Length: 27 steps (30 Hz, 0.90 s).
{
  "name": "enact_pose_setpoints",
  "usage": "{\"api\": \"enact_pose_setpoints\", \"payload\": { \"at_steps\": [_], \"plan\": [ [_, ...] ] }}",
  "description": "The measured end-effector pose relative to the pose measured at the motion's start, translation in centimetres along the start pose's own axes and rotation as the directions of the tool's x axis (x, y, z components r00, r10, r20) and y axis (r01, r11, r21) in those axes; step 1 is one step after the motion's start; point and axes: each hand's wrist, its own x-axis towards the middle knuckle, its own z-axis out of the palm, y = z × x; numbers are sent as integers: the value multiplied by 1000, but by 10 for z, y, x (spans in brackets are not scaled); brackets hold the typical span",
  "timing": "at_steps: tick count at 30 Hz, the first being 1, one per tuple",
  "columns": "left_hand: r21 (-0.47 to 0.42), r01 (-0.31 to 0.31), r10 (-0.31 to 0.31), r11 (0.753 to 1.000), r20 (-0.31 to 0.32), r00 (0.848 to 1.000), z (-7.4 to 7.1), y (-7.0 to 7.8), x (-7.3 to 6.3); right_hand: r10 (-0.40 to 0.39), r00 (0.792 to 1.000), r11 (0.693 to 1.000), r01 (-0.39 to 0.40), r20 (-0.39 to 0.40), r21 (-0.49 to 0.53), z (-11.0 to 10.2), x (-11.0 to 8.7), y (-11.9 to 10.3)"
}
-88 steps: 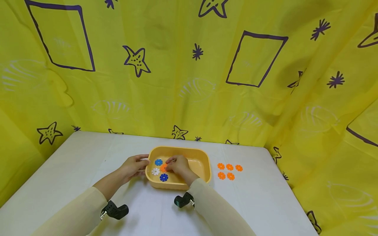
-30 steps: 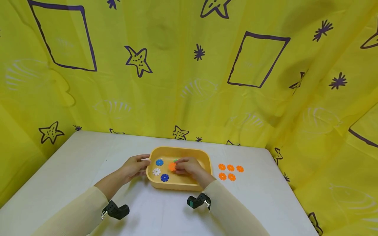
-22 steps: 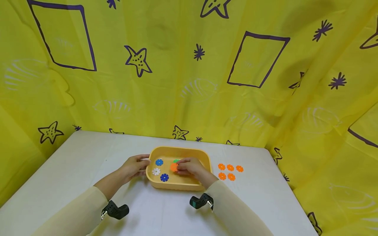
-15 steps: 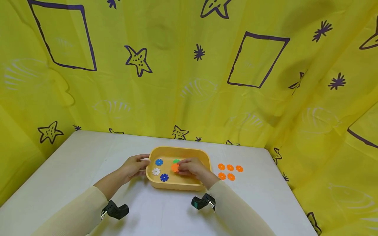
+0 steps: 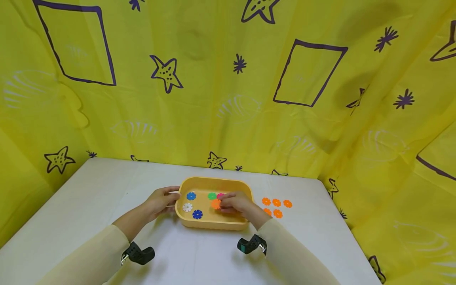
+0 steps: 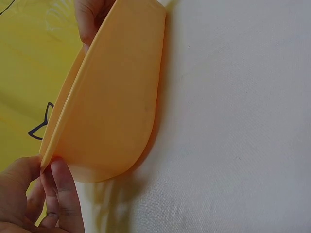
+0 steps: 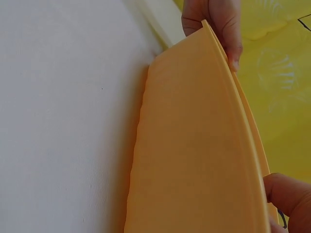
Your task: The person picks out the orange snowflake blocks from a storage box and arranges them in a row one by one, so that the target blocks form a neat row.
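A yellow-orange plastic tray [image 5: 213, 225] stands on the white table. At its left end my left hand [image 5: 158, 202] pinches the rim, thumb inside and fingers outside in the left wrist view. My right hand [image 5: 238, 203] reaches inside and holds an orange snowflake disc [image 5: 215, 204] at the fingertips. To the left in the tray lie a light blue disc [image 5: 191, 196], a white disc [image 5: 187, 207] and a dark blue disc [image 5: 197, 214]. Behind the orange one are a green disc [image 5: 212, 196] and a pink disc [image 5: 221, 195], the pink partly hidden by my fingers.
Several orange discs [image 5: 276, 202] lie in two rows on the table [image 5: 192, 257], just right of the tray; my right wrist partly overlaps one. A yellow patterned curtain [image 5: 199, 111] encloses the back and sides.
My right hand has slid rightward inside the tray with the orange disc. The green disc, then the pink one, have come into view behind it. The left hand keeps its place on the rim.
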Motion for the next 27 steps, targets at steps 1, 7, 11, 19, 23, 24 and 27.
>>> {"api": "enact_pose_setpoints", "payload": {
  "at_steps": [1,7,11,19,23,24,27],
  "plan": [
    [3,0,0,1000,0,1000,0,0,0,2,1000,1000,-3,-4,-10,-1,0,0],
    [18,-9,9,1000,0,1000,0,1,0,22,1000,999,-23,-13,-44,-7,-3,-2],
    [12,-8,8,1000,-4,1000,0,0,0,22,1000,999,-22,-2,-40,-10,-4,-2],
    [3,-4,4,1000,-12,1000,1,-2,1,12,1000,1000,-12,-1,-12,-16,-7,-3],
    [7,-3,3,1000,-14,1000,1,-2,1,7,1000,1000,-7,15,-4,-18,-9,-4],
    [7,-2,3,1000,-15,1000,1,-2,1,6,1000,1000,-6,21,-2,-18,-9,-4],
    [10,-1,2,1000,-17,1000,1,-1,0,-1,1000,1000,1,30,11,-20,-11,-6]
  ]
}}
